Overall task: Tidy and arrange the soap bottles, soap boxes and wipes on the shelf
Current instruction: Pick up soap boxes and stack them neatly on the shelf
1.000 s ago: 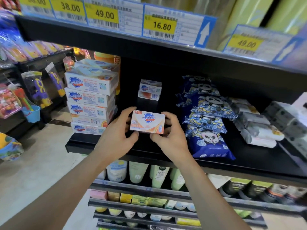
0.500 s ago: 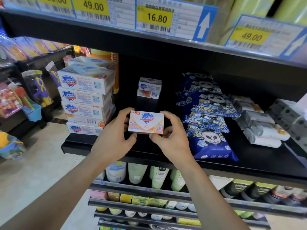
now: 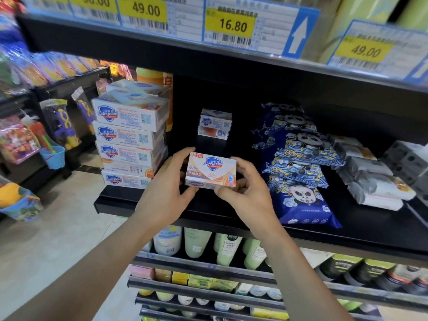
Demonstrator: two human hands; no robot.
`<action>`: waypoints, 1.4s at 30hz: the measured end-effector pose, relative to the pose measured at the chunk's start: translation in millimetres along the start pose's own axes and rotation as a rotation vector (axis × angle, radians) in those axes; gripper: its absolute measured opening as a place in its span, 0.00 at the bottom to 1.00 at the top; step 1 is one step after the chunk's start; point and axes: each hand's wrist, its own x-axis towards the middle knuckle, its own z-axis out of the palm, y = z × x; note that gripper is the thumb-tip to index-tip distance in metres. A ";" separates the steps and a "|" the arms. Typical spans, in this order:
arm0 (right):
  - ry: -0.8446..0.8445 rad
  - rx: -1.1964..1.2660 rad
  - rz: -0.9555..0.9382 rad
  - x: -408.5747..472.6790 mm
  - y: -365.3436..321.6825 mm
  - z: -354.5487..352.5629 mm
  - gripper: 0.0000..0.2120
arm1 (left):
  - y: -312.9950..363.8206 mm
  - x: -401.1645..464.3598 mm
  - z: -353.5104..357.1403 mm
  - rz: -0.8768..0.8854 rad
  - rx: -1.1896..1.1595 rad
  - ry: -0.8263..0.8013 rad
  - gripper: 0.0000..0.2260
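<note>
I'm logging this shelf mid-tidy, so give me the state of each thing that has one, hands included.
White and orange Safeguard soap box: held up, front face towards the camera.
Left hand: gripping the box's left end.
Right hand: gripping its right end.
Stack of large white Safeguard boxes: piled at the shelf's left end.
Two small soap boxes: stacked at the back.
Blue panda wipes packs: overlapping in a row.

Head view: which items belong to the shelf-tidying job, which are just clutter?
Job: Safeguard soap box held by left hand and right hand; stacked soap boxes; panda wipes packs; grey wipes packs.
Bystanders: price tags; toys; blue bucket.
</note>
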 end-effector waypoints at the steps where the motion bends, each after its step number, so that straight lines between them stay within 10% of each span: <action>1: -0.004 -0.007 0.003 0.2 0.6 0.2 0.32 | -0.4 0.4 0.3 -0.002 0.001 0.009 0.37; 10: 0.000 0.006 0.013 0.2 0.6 0.7 0.31 | 3.5 -1.7 0.8 0.018 0.025 0.007 0.45; 42: 0.011 0.019 -0.046 -2.1 -4.1 7.4 0.17 | 9.3 -3.8 -4.7 -0.063 -0.059 -0.068 0.21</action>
